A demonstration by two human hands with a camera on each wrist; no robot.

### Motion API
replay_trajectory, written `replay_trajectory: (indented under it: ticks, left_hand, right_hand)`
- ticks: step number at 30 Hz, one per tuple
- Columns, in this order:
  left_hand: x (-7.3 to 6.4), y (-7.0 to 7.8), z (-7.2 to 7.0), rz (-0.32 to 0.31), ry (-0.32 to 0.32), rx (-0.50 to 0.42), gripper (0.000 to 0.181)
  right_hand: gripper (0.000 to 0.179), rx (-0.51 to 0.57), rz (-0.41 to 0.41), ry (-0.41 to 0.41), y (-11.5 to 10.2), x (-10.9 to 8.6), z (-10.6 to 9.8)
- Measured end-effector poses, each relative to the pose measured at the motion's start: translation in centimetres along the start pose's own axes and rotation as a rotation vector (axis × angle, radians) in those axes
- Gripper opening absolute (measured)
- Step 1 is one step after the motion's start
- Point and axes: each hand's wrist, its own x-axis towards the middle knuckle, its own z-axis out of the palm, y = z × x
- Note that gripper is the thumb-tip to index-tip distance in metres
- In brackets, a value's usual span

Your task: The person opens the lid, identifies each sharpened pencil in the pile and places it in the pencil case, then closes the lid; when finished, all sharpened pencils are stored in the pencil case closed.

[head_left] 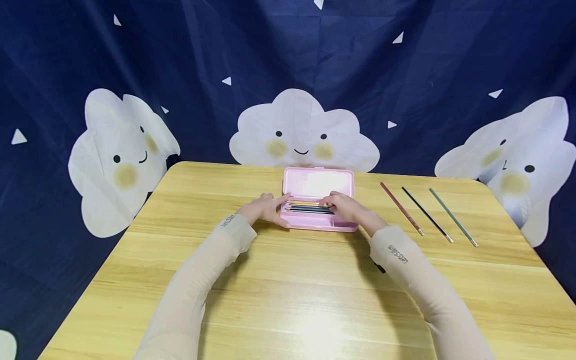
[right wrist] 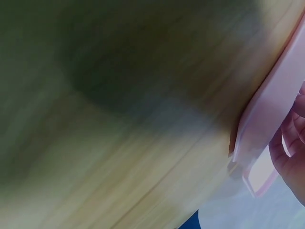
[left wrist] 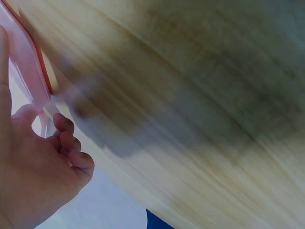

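Observation:
An opened pink pencil case lies near the far edge of the table, its lid tipped back. Several pencils lie side by side in its long compartment, a yellow one at the back. My left hand grips the case's left end, thumb at the front corner and a finger at the back. In the left wrist view its other fingers curl beside the case wall. My right hand reaches over the right end, its curled fingers at the pencils' right ends, pinching one; the fingertips are partly hidden.
To the right of the case, a red pencil, a dark pencil and a green pencil lie apart on the wooden table. Behind the table hangs a dark blue curtain with white clouds.

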Motion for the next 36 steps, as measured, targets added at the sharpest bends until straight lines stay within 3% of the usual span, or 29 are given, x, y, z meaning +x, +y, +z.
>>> replay_trajectory:
  ticks: [7,19,23,29,32,36]
  left_hand:
    - [-0.2,0.1,0.2,-0.010,0.023,0.007,0.105]
    - [-0.7,0.7,0.4,-0.031,0.062,0.031,0.101]
    - [-0.7,0.7,0.7,-0.035,0.117,0.052,0.101]
    - [-0.9,0.6,1.2,-0.031,0.187,0.067,0.100]
    - [-0.9,0.5,1.2,-0.031,0.194,0.070,0.099]
    - [-0.7,0.6,1.2,-0.021,0.190,0.076,0.098]
  right_hand:
    - [0.028,0.015,0.021,0.066,1.2,-1.4,-0.9]
    - [0.033,0.069,0.154,0.091,3.5,-3.8,-2.7]
    - [0.045,0.163,0.168,0.085,4.7,-4.1,-2.8]
    - [0.082,0.276,0.149,0.076,6.8,-4.0,-2.1]
    - [0.093,0.303,0.220,0.033,6.4,-3.8,-2.1]
    - [0.094,0.305,0.325,-0.021,5.2,-3.7,-2.5]
